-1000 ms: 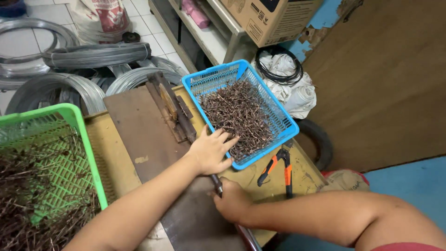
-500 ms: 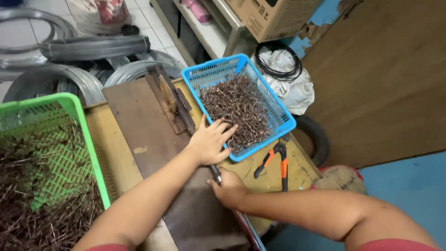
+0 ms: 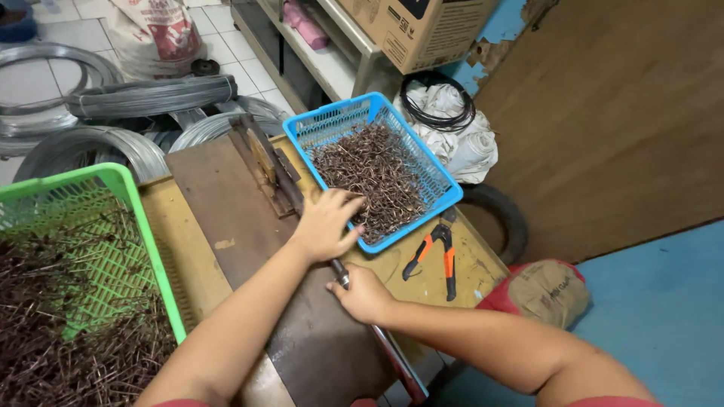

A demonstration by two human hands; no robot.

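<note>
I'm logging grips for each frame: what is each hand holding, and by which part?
The right hand grips a long metal lever handle near its upper end. The left hand holds nothing clearly; it rests at the blue basket's near edge.

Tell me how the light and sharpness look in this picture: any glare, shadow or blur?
Head view: soft, even indoor light, no hard shadows; mild glare on the wire coils; left hand at the blue basket and right hand on the lever are sharp; edges bend slightly from the wide lens.
</note>
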